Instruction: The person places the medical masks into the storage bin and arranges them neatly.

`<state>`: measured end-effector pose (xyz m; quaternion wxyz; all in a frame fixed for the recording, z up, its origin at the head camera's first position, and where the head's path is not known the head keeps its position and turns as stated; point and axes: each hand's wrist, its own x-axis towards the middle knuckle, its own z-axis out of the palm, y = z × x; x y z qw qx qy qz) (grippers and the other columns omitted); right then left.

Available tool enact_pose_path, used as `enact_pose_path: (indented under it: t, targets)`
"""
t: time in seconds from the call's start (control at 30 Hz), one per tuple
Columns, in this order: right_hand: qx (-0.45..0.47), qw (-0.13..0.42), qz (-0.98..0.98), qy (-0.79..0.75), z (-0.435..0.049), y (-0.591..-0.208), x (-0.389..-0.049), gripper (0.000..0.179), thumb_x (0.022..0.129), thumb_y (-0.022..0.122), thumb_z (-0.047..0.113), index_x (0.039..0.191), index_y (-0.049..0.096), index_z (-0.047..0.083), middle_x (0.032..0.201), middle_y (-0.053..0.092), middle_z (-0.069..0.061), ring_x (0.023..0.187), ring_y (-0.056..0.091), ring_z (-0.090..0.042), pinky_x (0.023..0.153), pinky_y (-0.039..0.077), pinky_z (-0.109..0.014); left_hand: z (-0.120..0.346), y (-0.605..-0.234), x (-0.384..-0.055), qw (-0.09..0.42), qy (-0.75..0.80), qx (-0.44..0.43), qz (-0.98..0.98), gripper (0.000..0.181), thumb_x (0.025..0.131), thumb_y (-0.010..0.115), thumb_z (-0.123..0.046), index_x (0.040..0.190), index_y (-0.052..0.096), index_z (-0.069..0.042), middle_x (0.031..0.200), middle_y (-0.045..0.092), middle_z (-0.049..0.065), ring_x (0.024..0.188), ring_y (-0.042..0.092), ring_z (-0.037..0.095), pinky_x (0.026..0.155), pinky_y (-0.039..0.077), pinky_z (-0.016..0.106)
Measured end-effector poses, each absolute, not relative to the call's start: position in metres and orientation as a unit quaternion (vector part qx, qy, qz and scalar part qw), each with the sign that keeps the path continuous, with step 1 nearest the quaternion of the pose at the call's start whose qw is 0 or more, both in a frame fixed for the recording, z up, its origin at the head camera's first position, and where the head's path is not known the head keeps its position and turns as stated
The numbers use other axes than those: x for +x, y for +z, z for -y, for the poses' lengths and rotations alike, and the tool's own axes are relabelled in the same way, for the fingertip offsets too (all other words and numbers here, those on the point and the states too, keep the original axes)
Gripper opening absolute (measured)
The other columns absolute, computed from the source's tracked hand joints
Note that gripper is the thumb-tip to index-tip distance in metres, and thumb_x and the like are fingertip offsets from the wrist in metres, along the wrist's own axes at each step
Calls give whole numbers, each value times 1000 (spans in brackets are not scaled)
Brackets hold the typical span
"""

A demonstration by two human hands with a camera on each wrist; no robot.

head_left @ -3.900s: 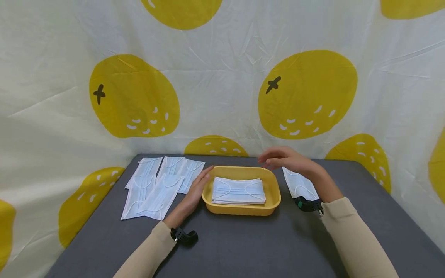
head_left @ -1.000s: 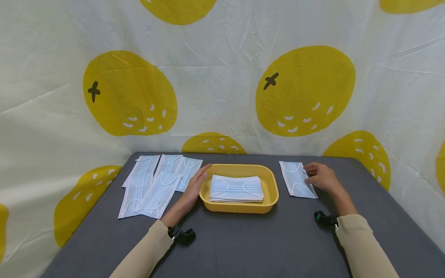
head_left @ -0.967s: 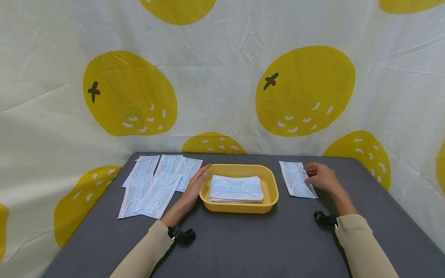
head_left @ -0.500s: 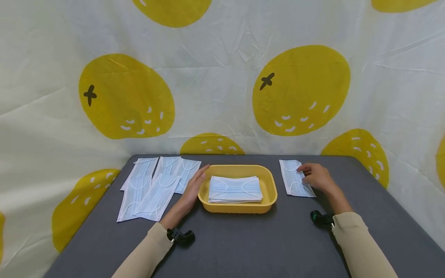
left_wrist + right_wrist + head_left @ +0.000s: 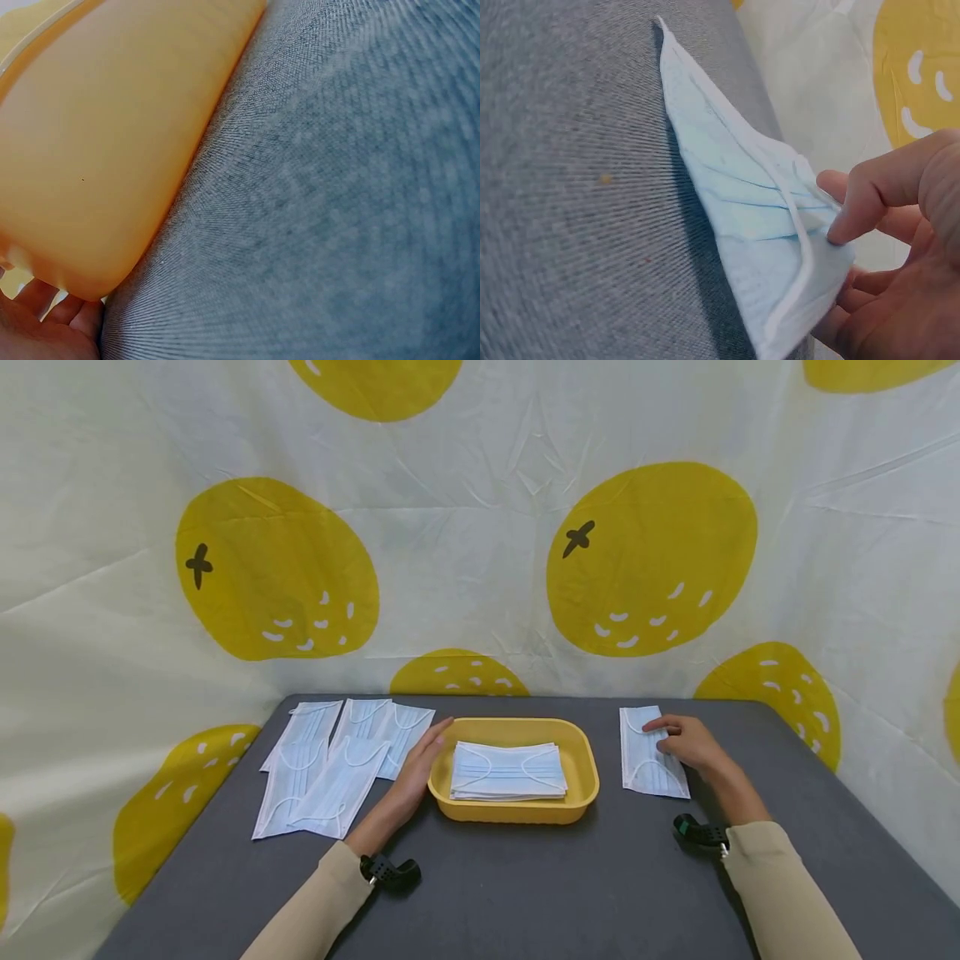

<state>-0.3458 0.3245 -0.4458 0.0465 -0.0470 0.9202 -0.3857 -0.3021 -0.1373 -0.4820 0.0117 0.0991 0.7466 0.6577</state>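
Note:
My right hand (image 5: 693, 745) pinches a blue face mask (image 5: 637, 758) near its right side. In the right wrist view the thumb lies on top of the mask (image 5: 742, 187), with fingers behind, and that end is raised off the table. My left hand (image 5: 411, 781) rests its extended fingers along the left side of a yellow plastic tray (image 5: 517, 812). Only fingers and part of the palm of that hand (image 5: 45, 334) show beside the tray wall (image 5: 105, 150) in the left wrist view. A neat stack of face masks (image 5: 508, 770) lies inside the tray.
Several loose face masks (image 5: 341, 785) overlap on the left part of the dark grey table (image 5: 525, 893). Behind the table hangs a white curtain (image 5: 465, 568) printed with yellow fruit.
My right hand has gone from above the tray's right side to the mask on the right. It grips that mask, which has shifted slightly right and turned. The left hand stays at the tray.

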Motion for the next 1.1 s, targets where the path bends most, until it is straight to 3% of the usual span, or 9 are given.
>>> enact_pose_path:
  t: [0.13,0.27,0.57,0.8,1.1]
  targets:
    - [-42,62,-920,-384,-325,-442,-344,42,91,57,1,132,62,-9,131,54,-35,94,49,-31,71,38,-32,138,-483,-302,13,659,99,-746,48,114,34,-29,160,39,-17,169,33,7,159,24,26,131,15,52]
    - [-35,80,-918,-386,-327,-438,-343,42,94,56,4,134,62,-8,152,39,-38,117,43,-44,86,41,-41,138,-484,-303,14,659,101,-745,48,114,35,-29,160,39,-18,169,33,6,159,24,26,131,15,52]
    - [-38,91,-905,-414,-328,-438,-347,44,95,53,4,137,60,-10,158,31,-40,133,37,-49,110,33,-65,138,-482,-303,16,656,98,-748,48,114,34,-31,160,39,-19,169,32,6,159,23,26,131,14,53]
    - [-32,105,-896,-430,-329,-438,-347,45,97,52,4,139,58,-9,160,28,-38,138,33,-50,115,27,-71,137,-482,-303,14,655,98,-749,48,114,34,-31,160,39,-19,169,32,6,159,22,26,131,14,53]
    - [-44,117,-889,-440,-327,-434,-345,46,97,57,6,141,57,-8,162,25,-37,135,32,-48,114,27,-73,137,-482,-303,17,658,99,-746,48,114,34,-29,160,39,-18,169,32,7,159,23,27,131,14,53]
